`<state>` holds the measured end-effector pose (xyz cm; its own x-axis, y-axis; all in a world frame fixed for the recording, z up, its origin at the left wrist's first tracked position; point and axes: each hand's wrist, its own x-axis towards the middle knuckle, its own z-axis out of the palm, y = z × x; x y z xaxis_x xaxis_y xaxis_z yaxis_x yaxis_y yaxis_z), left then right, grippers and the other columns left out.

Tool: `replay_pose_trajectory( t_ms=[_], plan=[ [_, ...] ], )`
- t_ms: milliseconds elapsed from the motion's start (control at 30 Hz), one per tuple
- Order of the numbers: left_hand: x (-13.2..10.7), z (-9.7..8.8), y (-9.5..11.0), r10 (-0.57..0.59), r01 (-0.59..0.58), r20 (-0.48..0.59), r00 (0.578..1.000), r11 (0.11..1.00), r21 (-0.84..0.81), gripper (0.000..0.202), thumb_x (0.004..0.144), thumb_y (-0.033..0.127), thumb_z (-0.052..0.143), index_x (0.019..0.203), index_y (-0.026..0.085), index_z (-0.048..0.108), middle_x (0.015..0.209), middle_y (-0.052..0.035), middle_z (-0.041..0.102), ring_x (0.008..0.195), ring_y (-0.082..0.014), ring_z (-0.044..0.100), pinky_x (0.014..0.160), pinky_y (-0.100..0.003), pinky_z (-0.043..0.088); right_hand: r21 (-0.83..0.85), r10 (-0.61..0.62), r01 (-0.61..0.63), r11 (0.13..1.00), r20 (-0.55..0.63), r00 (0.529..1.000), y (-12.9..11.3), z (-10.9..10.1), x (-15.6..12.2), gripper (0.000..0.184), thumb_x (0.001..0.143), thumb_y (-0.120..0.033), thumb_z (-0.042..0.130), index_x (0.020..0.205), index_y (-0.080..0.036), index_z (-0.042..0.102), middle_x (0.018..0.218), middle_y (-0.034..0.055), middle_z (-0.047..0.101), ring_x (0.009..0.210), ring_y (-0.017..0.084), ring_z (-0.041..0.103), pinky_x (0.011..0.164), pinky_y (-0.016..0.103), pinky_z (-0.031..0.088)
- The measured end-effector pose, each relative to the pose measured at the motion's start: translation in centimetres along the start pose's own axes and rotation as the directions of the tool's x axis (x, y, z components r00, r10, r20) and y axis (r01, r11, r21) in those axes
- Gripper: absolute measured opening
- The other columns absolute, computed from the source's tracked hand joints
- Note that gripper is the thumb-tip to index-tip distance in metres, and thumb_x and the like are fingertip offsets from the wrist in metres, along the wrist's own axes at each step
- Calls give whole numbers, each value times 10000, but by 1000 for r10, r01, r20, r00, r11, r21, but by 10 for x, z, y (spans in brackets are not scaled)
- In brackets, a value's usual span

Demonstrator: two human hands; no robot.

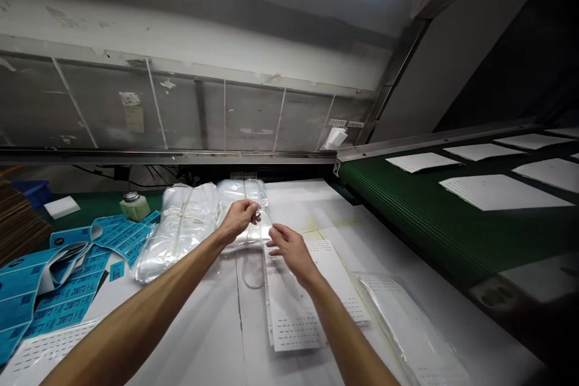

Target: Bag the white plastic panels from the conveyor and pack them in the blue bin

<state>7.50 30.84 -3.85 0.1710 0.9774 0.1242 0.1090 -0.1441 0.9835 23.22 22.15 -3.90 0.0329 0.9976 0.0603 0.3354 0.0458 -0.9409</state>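
Note:
My left hand (240, 220) is over a tied bundle of clear plastic bags (239, 190), its fingers curled in a pinch; whatever they hold is too small or clear to make out. Close to its right, my right hand (294, 252) has its fingers bent but apart, at the bundle's right edge. Under the right wrist lies a stack of white printed sheets (298, 325). A second tied bundle of clear bags (185, 217) sits to the left. A thin translucent loop (252, 280) shows on the table just below the hands.
Blue printed labels (72, 289) spread over the left side, near a small glass jar (134, 206). On the right, a clear-wrapped pack of printed sheets (407, 325) lies beside a green conveyor belt (407, 211) carrying several white packs (502, 192). A metal-framed panel (253, 114) rises behind.

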Motion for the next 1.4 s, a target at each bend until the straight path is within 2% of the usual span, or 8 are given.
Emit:
replay_pose_trajectory(
  t_ms=[167,467,667,767,867,1067,1200,1400],
  plan=[
    [-57,-5,25,12,1,59,998,976,-219,328,817,433,549,722,121,581,699,-23,582,661,-126,565,708,-290,495,-34,-169,169,985,-22,985,-22,38,-2,278,858,-468,502,932,-216,594,814,2,671,723,161,618,650,274,470],
    [-166,-28,1,-219,153,-48,974,805,-573,192,764,275,694,869,121,649,752,-43,644,729,-148,598,743,-284,477,-212,-245,239,948,-5,969,-6,63,-80,227,928,-382,400,779,-235,487,631,-28,561,518,132,489,494,236,325],
    [-197,-40,-2,-339,222,56,939,475,-852,51,829,188,614,794,154,600,784,-20,614,812,-143,597,873,-353,468,-381,-204,154,912,-94,974,9,67,-92,279,941,-404,315,822,-221,488,664,14,550,572,171,490,537,273,330],
    [-206,-44,-5,-328,238,90,940,446,-863,109,842,191,581,739,160,563,632,42,498,584,-81,490,757,-334,494,-422,-141,111,900,-41,989,5,46,-85,266,905,-462,412,826,-240,536,751,0,596,690,163,550,627,261,404],
    [-212,-49,-14,-337,243,40,941,587,-773,154,771,247,631,896,193,560,647,42,533,615,-117,525,734,-341,482,-453,47,-106,885,-140,989,11,-9,-64,297,897,-501,431,1006,-251,551,1033,11,618,934,161,577,792,266,453],
    [-214,-53,-39,-369,334,-223,902,925,-179,372,666,410,693,928,199,535,592,22,619,623,-172,572,573,-242,389,-431,575,-655,621,-318,754,58,-123,-27,378,871,-358,564,1196,-172,506,1192,85,543,1006,222,572,842,442,484],
    [-209,-48,-47,-355,333,-235,905,934,-129,424,719,532,621,957,190,548,436,70,488,513,-170,542,563,-267,424,-380,718,-722,578,-183,671,75,-135,-26,325,881,-344,556,1149,-163,536,1117,69,583,921,189,604,776,387,519],
    [-207,-36,-31,-347,280,-264,900,924,-261,532,760,589,539,1087,169,546,384,111,403,352,-124,424,590,-341,517,-280,739,-729,624,-92,667,73,-129,-34,306,882,-341,557,1125,-156,548,1094,67,594,900,179,610,761,372,523]
  ],
)
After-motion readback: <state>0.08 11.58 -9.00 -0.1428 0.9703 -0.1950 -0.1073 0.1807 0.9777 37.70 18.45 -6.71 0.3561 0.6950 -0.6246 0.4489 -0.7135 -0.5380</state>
